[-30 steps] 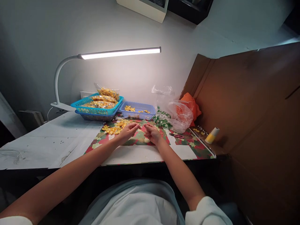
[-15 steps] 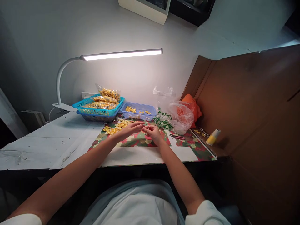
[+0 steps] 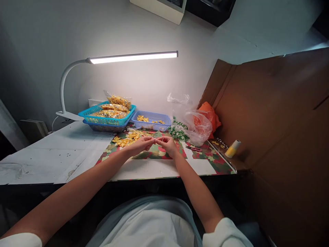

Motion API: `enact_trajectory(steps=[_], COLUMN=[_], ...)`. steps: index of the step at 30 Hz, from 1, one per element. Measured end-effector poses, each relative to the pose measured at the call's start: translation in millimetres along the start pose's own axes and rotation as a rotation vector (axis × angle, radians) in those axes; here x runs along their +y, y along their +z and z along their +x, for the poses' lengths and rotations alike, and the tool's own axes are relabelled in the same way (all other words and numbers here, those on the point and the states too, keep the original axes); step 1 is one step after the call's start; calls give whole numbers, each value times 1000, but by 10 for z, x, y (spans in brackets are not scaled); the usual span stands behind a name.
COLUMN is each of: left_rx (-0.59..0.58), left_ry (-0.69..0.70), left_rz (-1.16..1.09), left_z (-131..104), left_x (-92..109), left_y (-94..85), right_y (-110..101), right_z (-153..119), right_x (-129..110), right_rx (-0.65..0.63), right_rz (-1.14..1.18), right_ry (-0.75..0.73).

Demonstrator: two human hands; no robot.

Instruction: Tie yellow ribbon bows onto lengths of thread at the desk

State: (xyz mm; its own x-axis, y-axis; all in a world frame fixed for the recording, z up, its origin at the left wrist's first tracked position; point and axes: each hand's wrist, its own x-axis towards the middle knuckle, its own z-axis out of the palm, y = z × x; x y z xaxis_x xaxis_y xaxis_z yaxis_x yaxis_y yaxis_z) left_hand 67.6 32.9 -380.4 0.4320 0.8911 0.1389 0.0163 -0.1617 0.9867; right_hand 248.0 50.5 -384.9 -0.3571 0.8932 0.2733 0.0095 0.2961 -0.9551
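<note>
My left hand [image 3: 142, 145] and my right hand [image 3: 168, 145] meet at the fingertips above the patterned sheet [image 3: 154, 155]. A thin pale stick-like piece [image 3: 162, 140] pokes up from my right hand, pinched in its fingers; its kind is too small to tell. The left fingers are closed in a pinch, and whatever they grip is too small to make out. Just beyond my left hand lies a loose pile of yellow bow-shaped pieces [image 3: 125, 140]. Thin yellow strands [image 3: 144, 132] stretch behind both hands.
Stacked baskets [image 3: 102, 121] with bagged yellow pieces stand at the back left, beside a purple basket [image 3: 151, 125]. Plastic bags [image 3: 196, 128], pink-handled snips [image 3: 194, 149] and a thread cone [image 3: 232, 149] lie rightward. Cardboard [image 3: 269, 113] walls the right side; a lamp [image 3: 133, 57] hangs above.
My left hand's fingers were stretched out and have now closed into a pinch at the right fingertips. The right hand has hardly moved.
</note>
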Motion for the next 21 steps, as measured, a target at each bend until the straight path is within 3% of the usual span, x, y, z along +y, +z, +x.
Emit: enact_trajectory(steps=[8,13,21], left_rx=[70,145,215], left_ry=[35,81,125], left_rz=[0,24,125], left_z=[-21,-34,-64], left_x=[-23,-6,4], left_y=[0,0,52], right_y=[-14,-39,6], right_z=[-25,-63,-103], right_x=[18,-23,-100], right_rx=[52,-32,-158], right_rz=[56,207,238], right_ry=[-40,54,114])
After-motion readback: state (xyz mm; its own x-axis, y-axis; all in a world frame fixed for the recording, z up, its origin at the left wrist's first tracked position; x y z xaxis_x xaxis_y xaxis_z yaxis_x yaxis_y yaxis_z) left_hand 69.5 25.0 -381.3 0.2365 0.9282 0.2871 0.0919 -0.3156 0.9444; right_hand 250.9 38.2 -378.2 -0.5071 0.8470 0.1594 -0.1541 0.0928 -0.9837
